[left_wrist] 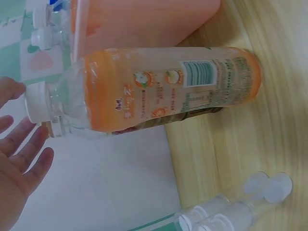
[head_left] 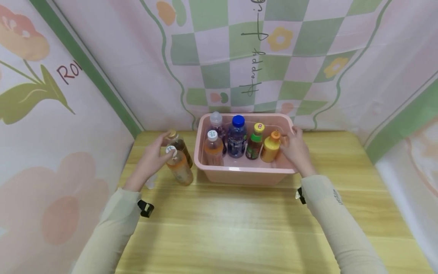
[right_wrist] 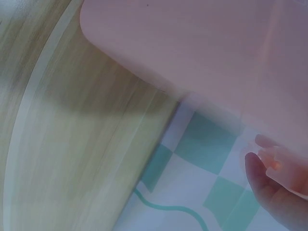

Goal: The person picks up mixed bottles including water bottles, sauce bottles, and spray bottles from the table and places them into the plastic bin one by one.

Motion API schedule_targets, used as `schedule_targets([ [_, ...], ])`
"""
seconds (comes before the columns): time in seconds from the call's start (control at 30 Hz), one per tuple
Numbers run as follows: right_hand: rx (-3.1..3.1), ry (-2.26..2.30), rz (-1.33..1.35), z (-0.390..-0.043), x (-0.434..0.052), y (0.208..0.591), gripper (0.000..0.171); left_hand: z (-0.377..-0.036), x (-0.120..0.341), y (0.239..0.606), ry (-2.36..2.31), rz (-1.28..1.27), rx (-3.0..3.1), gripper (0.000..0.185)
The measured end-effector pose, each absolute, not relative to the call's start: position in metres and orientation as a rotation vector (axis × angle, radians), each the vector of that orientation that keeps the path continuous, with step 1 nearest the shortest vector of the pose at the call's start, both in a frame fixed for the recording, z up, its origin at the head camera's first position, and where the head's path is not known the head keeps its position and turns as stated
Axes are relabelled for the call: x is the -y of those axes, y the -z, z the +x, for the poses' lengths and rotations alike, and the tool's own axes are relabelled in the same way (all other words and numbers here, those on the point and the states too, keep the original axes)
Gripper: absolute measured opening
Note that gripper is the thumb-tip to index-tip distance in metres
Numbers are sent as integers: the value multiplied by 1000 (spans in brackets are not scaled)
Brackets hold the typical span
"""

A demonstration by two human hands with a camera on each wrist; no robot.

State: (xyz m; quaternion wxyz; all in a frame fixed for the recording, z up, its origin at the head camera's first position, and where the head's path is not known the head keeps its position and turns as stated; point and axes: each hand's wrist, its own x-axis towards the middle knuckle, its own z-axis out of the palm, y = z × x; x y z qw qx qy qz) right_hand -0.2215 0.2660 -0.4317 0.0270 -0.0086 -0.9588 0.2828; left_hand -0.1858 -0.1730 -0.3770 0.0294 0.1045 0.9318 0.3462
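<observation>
My left hand [head_left: 153, 160] is at the tops of two bottles left of the pink bin [head_left: 246, 177]. Its thumb is right at the white cap of the orange-labelled drink bottle [left_wrist: 159, 89]; the other fingers spread loosely by the gold cap of a darker bottle [head_left: 186, 155] behind it. Both stand upright on the table. My right hand [head_left: 297, 149] grips the bin's right rim, its fingers curled over the edge beside a yellow bottle with an orange nozzle cap [head_left: 270, 148]. In the right wrist view, the bin's wall hides part of that hand.
Inside the bin stand a blue-capped bottle [head_left: 237, 139], a yellow-capped bottle [head_left: 254, 144], a white-capped orange bottle [head_left: 214, 150] and a clear-capped one [head_left: 216, 120]. Small clear containers [left_wrist: 236, 207] stand left of my left hand. A patterned curtain [head_left: 212, 76] hangs behind the wooden table [head_left: 219, 228].
</observation>
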Motion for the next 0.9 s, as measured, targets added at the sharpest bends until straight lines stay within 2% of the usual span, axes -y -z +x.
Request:
schedule_targets([
  [0.9,2958,-861,-18,-220,-267,432,45,-184,171,393,-1115,258,-2802,78],
])
